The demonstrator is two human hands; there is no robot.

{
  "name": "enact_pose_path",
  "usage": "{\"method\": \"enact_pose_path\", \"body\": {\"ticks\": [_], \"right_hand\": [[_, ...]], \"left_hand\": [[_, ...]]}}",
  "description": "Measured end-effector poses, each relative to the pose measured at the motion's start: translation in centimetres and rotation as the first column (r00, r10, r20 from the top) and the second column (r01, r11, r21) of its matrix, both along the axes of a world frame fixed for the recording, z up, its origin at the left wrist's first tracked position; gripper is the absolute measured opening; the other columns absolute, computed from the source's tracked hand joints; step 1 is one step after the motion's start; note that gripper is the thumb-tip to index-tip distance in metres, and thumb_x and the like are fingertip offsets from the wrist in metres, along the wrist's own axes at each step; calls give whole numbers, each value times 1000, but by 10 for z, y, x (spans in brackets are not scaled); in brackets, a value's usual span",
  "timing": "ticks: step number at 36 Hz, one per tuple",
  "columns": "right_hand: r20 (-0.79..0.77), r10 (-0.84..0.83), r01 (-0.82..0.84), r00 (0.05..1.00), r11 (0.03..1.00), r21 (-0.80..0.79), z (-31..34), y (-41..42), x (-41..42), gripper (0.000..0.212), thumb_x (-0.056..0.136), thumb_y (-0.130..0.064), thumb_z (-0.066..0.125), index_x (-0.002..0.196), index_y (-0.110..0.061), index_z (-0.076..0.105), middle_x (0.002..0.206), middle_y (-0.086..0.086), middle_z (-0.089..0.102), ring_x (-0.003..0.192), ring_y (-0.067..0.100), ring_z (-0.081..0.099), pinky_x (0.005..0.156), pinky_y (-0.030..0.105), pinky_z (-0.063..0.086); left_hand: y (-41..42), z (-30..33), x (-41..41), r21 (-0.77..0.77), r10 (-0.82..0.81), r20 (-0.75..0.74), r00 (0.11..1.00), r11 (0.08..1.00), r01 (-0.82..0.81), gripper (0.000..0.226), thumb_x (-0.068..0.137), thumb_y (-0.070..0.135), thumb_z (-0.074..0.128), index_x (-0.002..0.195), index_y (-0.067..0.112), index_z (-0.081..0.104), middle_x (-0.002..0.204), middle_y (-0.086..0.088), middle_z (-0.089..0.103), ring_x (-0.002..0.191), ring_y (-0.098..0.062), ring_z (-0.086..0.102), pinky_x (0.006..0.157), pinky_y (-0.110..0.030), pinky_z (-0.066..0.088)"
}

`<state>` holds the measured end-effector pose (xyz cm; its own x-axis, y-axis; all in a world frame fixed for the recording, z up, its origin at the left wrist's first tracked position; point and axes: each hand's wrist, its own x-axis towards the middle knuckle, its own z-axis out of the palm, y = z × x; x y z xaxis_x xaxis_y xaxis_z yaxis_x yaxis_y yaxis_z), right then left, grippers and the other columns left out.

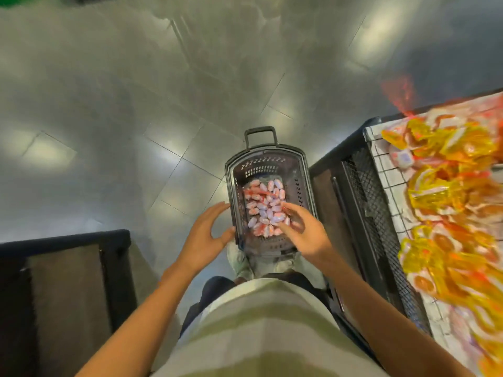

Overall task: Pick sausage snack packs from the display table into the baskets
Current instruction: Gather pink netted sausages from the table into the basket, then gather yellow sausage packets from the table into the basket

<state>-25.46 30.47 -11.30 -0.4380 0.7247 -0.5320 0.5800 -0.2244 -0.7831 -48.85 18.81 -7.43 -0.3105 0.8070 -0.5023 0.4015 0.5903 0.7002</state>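
Head view, looking down. A dark plastic basket [270, 159] stands on the tiled floor [109, 104] at the centre of the frame, its handle [260, 134] toward the top. A heap of pink-and-white sausage snack packs [265, 206] covers its bottom. The left hand [205, 234] is beside the basket's left wall, fingers spread and relaxed, fingertips near or touching the rim; contact cannot be confirmed. The right hand [302, 231] reaches over the basket's lower right part, fingers loosely curled above the heap; whether they pinch a pack cannot be told, since motion blur hides the fingertips. The display table [381, 170], at the right edge of the frame, carries a blurred pile of orange-yellow packets [449, 186].

The step in hand appears to be depositing or settling packs. To do it well, the left hand should steady the basket wall while the right lowers close to the heap before letting go, so that no pack bounces over the rim.
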Motion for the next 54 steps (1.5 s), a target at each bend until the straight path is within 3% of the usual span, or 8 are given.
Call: {"method": "enact_pose_path", "body": {"ticks": [7, 18, 25, 33, 38, 45, 49, 54], "right_hand": [[-68, -143, 148, 987, 986, 71, 42, -64, 39, 51, 88, -23, 71, 136, -35, 58, 141, -15, 58, 135, 11, 53, 114, 44, 43], [-135, -239, 265, 962, 936, 231, 93, -67, 102, 53, 94, -30, 71, 140, -47, 51, 148, -26, 49, 138, -2, 45, 113, 28, 39], [15, -200, 173, 980, 882, 438, 116, -66, 183, 51, 95, -43, 65, 142, -46, 46, 155, -24, 37, 145, -6, 30, 119, 28, 31], [-46, -415, 391, 908, 807, 442, 124, -112, 300, 57, 88, -74, 50, 142, -61, 38, 153, -39, 31, 144, -12, 26, 114, 26, 30], [-58, -517, 497, 854, 778, 385, 107, -141, 360, 53, 94, -46, 65, 143, -53, 44, 152, -32, 37, 142, -6, 35, 117, 35, 37], [-22, -645, 592, 764, 686, 423, 96, -165, 416, 50, 87, -65, 56, 136, -57, 46, 147, -40, 36, 140, -14, 31, 114, 13, 27], [-35, -701, 651, 712, 641, 406, 89, -168, 427, 50, 93, -40, 69, 140, -45, 51, 147, -31, 43, 139, -1, 42, 115, 32, 41], [-20, -732, 669, 681, 610, 425, 89, -156, 425, 45, 96, -39, 66, 139, -41, 52, 147, -28, 42, 133, 2, 48, 111, 37, 46]], "left_hand": [[-44, 19, -4, 59, -27, 33, 999, 998, 25, 56, 94, 33, 70, 146, 34, 49, 154, 16, 44, 145, -8, 36, 122, -39, 31], [32, 62, 28, 219, -345, -100, 933, 907, 359, 56, 93, 34, 71, 145, 32, 51, 153, 15, 43, 140, -1, 35, 117, -25, 27], [73, 86, 113, 281, -508, -214, 835, 786, 550, 55, 95, 33, 69, 147, 32, 49, 155, 17, 38, 145, -1, 28, 119, -25, 23], [63, 90, 245, 302, -622, -190, 759, 699, 648, 52, 95, 29, 69, 144, 28, 52, 156, 10, 37, 148, -7, 26, 123, -41, 28], [58, 91, 313, 264, -713, -236, 660, 606, 750, 51, 98, 35, 64, 146, 29, 48, 158, 9, 34, 149, -9, 25, 125, -36, 22], [74, 93, 369, 180, -815, -305, 492, 458, 870, 53, 101, 40, 59, 150, 31, 42, 163, 10, 24, 154, -12, 12, 127, -34, 13], [92, 94, 385, 225, -828, -361, 428, 368, 902, 50, 100, 34, 62, 147, 29, 48, 160, 13, 28, 152, -15, 20, 126, -33, 14], [116, 89, 393, 212, -856, -342, 389, 333, 919, 51, 100, 34, 62, 148, 29, 47, 161, 8, 31, 153, -21, 20, 123, -48, 23]]}}
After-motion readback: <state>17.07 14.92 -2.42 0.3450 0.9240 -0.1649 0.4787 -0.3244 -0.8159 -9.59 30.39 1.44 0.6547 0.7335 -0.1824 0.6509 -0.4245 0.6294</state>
